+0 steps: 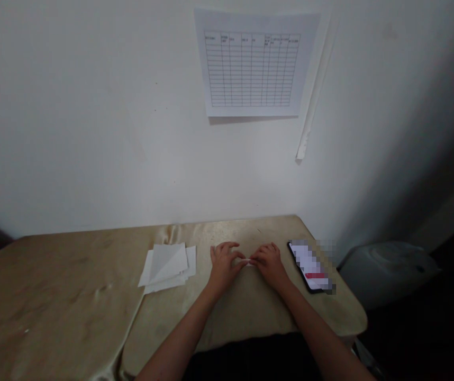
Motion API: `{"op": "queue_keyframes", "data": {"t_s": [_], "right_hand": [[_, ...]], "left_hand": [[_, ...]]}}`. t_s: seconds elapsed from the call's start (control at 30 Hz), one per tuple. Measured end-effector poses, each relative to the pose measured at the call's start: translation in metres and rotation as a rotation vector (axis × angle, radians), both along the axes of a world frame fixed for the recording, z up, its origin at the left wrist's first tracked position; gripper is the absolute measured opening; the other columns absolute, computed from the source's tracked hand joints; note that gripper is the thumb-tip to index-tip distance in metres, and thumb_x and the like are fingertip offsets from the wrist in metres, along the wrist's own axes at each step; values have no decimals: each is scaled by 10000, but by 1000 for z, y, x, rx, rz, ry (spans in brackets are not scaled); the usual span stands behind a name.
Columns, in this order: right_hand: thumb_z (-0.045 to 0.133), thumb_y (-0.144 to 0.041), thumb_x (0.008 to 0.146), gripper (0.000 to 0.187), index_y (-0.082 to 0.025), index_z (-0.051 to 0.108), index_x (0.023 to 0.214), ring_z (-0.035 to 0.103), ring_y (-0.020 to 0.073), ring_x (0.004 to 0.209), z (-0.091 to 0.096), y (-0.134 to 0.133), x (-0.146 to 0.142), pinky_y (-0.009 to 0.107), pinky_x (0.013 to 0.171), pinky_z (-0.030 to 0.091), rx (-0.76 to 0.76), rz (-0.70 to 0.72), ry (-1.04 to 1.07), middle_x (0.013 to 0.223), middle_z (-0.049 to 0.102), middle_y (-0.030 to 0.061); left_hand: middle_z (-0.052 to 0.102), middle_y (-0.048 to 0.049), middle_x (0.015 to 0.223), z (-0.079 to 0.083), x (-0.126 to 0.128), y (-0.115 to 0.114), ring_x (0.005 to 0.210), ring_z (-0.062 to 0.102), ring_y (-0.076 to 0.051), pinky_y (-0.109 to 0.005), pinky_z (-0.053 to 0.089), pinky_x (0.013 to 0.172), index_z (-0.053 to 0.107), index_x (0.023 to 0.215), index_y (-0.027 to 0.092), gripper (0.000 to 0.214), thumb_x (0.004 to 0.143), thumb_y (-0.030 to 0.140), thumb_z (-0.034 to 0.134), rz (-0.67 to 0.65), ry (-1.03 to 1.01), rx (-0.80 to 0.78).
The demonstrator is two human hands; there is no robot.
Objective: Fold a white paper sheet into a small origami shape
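Note:
A small folded piece of white paper (pixel 249 262) lies between my hands, low over the table, mostly hidden by my fingers. My left hand (pixel 224 260) pinches its left end between thumb and index finger, the other fingers slightly raised. At the right end, my right hand (pixel 267 261) pinches the same paper, its fingers bent together. Left of my left hand rests a loose stack of white paper sheets (pixel 167 263), overlapping at different angles.
A phone (pixel 310 267) with a lit, partly blurred screen lies right of my right hand. The table (pixel 251 312) has a shiny tan cover and meets a white wall with a printed grid sheet (pixel 253 69). A pale plastic container (pixel 388 272) stands beyond the right edge.

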State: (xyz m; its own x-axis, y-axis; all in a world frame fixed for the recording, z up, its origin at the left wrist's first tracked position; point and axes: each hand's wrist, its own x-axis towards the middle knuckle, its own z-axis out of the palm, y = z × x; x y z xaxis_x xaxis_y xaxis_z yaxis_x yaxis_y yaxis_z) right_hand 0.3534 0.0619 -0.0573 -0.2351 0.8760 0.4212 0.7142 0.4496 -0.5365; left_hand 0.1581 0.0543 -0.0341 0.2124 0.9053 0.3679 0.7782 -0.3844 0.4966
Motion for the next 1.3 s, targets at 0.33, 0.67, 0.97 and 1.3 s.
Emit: {"op": "queue_keyframes", "data": {"t_s": [0.33,0.67,0.97,1.3], "right_hand": [[657,-261,889,104,-261,759,908,599,235,1015,0,3,4,421,1044,328,-3,-6,125,913,739,29],[622,-190,871,134,-250,736,838,614,229,974,7,-2,2,422,1036,339,-5,4,166,890,740,29],[674,-232,863,53,-244,725,851,601,223,1018,2,-2,-1,434,1091,285,-24,7,130,907,734,16],[691,-269,852,66,-243,731,806,623,213,1009,4,-2,-4,470,1152,217,-43,-1,158,907,729,16]], "left_hand": [[652,-21,1279,7,-5,2,1267,494,-283,-598,210,1158,768,878,311,75,828,256,756,29,-34,34],[656,-12,1268,3,-4,1,1262,495,-286,-697,74,1174,757,883,323,77,847,260,733,5,48,77],[674,-42,1248,2,-1,-1,1243,520,-286,-705,78,1181,727,861,259,68,883,216,679,-12,113,131],[674,-63,1223,2,6,-3,1224,535,-287,-721,127,1169,705,839,212,156,911,143,584,55,143,128]]}}
